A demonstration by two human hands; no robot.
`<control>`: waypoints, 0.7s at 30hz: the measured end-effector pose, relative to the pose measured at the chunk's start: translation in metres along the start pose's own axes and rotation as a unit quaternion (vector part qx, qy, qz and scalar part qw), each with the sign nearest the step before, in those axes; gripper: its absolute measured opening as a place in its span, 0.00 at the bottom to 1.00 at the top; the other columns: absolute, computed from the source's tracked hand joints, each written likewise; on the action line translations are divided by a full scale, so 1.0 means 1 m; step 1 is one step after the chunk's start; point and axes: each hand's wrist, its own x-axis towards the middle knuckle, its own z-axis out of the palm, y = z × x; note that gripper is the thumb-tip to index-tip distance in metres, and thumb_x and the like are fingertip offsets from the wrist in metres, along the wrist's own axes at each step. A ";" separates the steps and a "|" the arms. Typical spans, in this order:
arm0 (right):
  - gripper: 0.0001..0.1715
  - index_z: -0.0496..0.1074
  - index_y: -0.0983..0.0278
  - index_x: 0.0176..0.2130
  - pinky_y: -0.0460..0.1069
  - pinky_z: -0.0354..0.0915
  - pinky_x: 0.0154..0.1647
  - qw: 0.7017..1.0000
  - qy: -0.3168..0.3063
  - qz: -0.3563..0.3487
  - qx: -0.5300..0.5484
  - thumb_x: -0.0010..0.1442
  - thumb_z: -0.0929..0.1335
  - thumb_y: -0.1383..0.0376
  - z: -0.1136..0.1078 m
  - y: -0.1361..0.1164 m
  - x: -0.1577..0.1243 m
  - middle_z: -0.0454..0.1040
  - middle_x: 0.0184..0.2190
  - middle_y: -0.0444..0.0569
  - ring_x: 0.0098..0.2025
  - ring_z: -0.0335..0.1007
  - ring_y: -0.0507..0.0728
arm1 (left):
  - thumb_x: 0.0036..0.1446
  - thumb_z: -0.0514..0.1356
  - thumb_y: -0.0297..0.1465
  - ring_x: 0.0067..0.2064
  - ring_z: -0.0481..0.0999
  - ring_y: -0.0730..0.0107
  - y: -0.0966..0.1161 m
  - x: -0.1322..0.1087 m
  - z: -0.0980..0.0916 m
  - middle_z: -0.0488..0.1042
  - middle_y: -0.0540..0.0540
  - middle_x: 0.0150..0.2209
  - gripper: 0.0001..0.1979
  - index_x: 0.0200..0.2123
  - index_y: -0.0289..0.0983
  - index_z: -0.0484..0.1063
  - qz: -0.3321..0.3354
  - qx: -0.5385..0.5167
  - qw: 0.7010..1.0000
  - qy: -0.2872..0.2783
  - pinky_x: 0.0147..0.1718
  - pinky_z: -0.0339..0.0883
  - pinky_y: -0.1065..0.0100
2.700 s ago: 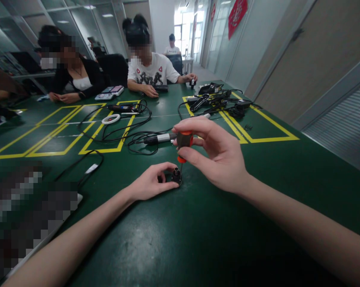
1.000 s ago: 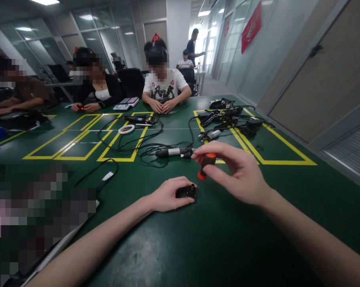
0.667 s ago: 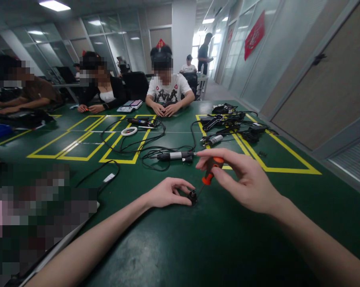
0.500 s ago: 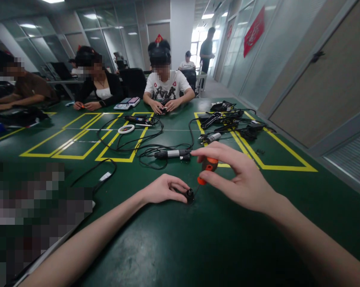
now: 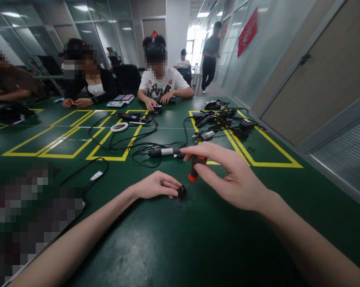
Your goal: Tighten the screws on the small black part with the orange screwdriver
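Note:
A small black round part [image 5: 182,193] with a raised collar stands on the green tabletop in front of me. My left hand [image 5: 159,185] reaches in from the left, its thumb and fingers closed against the part's left side. My right hand [image 5: 233,175] pinches an orange-and-dark-grey screwdriver [image 5: 195,167] by its handle, index finger stretched over the top. The screwdriver's thin shaft points down at the right side of the black part. Whether its tip touches a screw is too small to make out.
Beyond my hands lies a silver-and-black tool [image 5: 166,152] with coiled cable. A white ring [image 5: 119,126] sits further left, inside yellow tape outlines. Black cables and devices [image 5: 218,119] are heaped at the back right. A person [image 5: 165,85] across the table handles dark parts.
The view has turned slightly right, so the scene sits further left. Both my hands keep their holds. The person opposite has moved their hands apart, with dark parts under them.

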 end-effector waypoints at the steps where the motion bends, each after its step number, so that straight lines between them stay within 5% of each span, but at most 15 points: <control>1: 0.20 0.77 0.58 0.56 0.54 0.74 0.47 1.000 0.006 -0.004 -0.004 0.68 0.66 0.70 0.001 0.000 0.000 0.79 0.46 0.52 0.45 0.77 0.59 | 0.49 0.75 0.43 0.37 0.83 0.67 0.001 0.000 0.000 0.85 0.40 0.42 0.25 0.47 0.33 0.83 0.004 0.003 1.000 0.000 0.43 0.78 0.65; 10: 0.25 0.73 0.56 0.62 0.53 0.74 0.42 0.999 0.032 -0.007 -0.029 0.68 0.67 0.70 0.002 0.008 -0.002 0.78 0.42 0.50 0.42 0.76 0.58 | 0.50 0.75 0.44 0.41 0.82 0.67 -0.005 0.006 0.000 0.84 0.41 0.46 0.28 0.50 0.34 0.82 0.018 -0.008 1.000 -0.007 0.45 0.78 0.63; 16: 0.19 0.80 0.54 0.52 0.54 0.75 0.48 0.999 0.036 -0.030 0.016 0.67 0.67 0.71 0.001 0.010 -0.003 0.81 0.47 0.50 0.48 0.79 0.60 | 0.53 0.73 0.44 0.43 0.82 0.66 -0.007 0.008 0.001 0.84 0.41 0.48 0.26 0.51 0.35 0.82 0.031 -0.002 1.000 -0.001 0.45 0.79 0.63; 21: 0.17 0.81 0.54 0.52 0.53 0.75 0.41 0.997 0.072 -0.014 0.005 0.65 0.72 0.68 0.004 0.008 -0.003 0.78 0.40 0.50 0.41 0.77 0.59 | 0.50 0.75 0.41 0.49 0.82 0.62 -0.006 0.006 0.001 0.83 0.39 0.51 0.28 0.53 0.36 0.81 0.044 -0.004 0.999 -0.003 0.46 0.77 0.64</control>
